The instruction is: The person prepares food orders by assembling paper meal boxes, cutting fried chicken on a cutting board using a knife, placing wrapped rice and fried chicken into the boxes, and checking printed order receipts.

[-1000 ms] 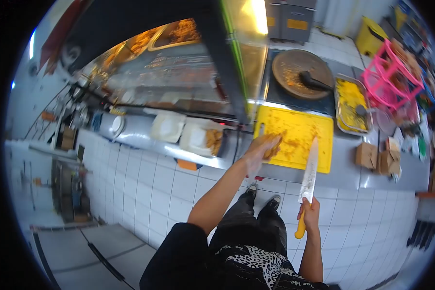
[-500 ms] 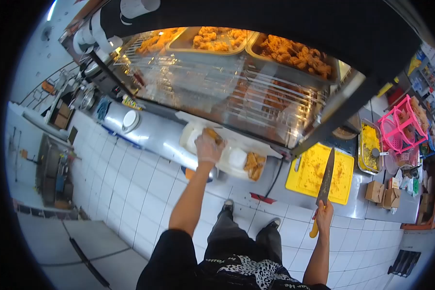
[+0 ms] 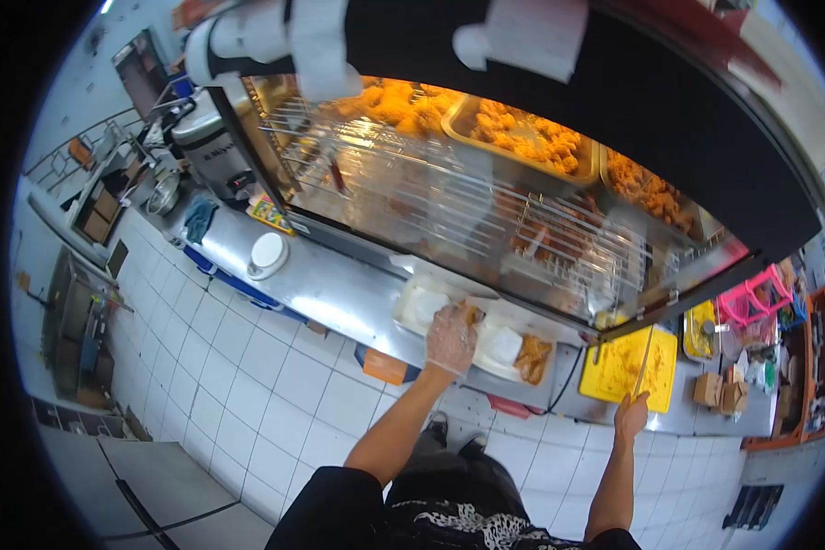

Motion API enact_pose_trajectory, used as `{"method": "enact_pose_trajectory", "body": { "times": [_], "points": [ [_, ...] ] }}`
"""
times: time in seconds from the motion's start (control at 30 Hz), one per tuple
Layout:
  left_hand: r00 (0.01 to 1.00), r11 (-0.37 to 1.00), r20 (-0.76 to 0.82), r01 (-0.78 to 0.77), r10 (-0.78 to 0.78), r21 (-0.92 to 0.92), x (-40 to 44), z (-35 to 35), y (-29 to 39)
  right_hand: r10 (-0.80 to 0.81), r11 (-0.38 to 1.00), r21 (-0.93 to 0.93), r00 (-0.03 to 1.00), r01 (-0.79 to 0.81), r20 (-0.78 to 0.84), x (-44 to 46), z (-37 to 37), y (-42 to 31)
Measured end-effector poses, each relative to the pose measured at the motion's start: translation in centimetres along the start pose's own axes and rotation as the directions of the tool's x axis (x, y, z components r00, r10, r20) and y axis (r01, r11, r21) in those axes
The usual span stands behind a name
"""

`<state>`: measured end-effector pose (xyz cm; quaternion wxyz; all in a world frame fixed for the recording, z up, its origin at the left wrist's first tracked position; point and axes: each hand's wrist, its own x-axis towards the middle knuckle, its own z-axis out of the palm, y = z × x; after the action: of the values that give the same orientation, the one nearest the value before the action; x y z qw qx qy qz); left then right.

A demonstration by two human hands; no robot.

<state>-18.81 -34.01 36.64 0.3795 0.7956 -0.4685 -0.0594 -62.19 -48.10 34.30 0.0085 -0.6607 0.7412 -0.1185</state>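
Note:
My left hand (image 3: 452, 339), in a clear plastic glove, reaches into the left takeaway box (image 3: 411, 323). Its fingers curl around fried chicken (image 3: 473, 314), partly hidden beneath them, beside a white mound of rice (image 3: 428, 305). Just to the right, a second open box (image 3: 495, 371) holds another rice mound (image 3: 501, 346) and cut fried chicken pieces (image 3: 533, 357). My right hand (image 3: 631, 415) grips a large knife (image 3: 645, 362), blade pointing up and away above the yellow cutting board (image 3: 614, 371), which is strewn with crumbs.
A heated glass display case (image 3: 412, 202) with trays of fried chicken (image 3: 522, 137) rises behind the boxes. On the steel counter (image 3: 325, 298) stands a white round container (image 3: 268, 253). Small brown cartons (image 3: 733, 398) and a pink basket (image 3: 752, 298) are at the right.
The view has swung, so the counter and boxes appear lower and farther right. The knife now shows its blade nearly edge-on. My left hand stays at the left box.

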Motion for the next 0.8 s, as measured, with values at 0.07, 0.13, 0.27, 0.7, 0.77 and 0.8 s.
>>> {"method": "enact_pose_trajectory", "body": {
  "times": [0.07, 0.13, 0.27, 0.7, 0.77, 0.8],
  "points": [
    [0.994, 0.993, -0.106, -0.042, 0.03, -0.113, -0.1, -1.0, 0.0, 0.019, 1.0, -0.009, 1.0, -0.019, 0.009, 0.5, 0.5, 0.0],
    [0.988, 0.967, -0.145, 0.011, -0.05, -0.256, 0.0, -2.3, 0.0, -0.041, 0.999, -0.001, 0.999, 0.041, -0.007, 0.8, 0.8, 0.1],
    [0.986, 0.966, -0.149, 0.034, -0.074, -0.256, -0.2, -3.3, -1.1, -0.041, 0.999, -0.032, 0.998, 0.043, 0.047, 1.4, 1.4, 0.7],
    [0.983, 0.404, 0.125, 0.169, -0.134, -0.899, 0.4, 0.6, 1.3, -0.468, 0.378, 0.898, 0.883, 0.226, -0.025, -16.6, -8.3, -21.6],
    [0.969, 0.135, 0.169, 0.194, -0.181, -0.972, 0.8, 0.5, 1.7, -0.6, 0.274, 0.917, 0.797, 0.29, -0.072, -19.1, -9.4, -26.8],
    [0.911, -0.058, 0.263, 0.258, -0.318, -0.964, 1.9, 0.4, 1.5, -0.658, 0.212, 0.923, 0.745, 0.323, -0.109, -19.6, -9.8, -28.8]
  ]
}}
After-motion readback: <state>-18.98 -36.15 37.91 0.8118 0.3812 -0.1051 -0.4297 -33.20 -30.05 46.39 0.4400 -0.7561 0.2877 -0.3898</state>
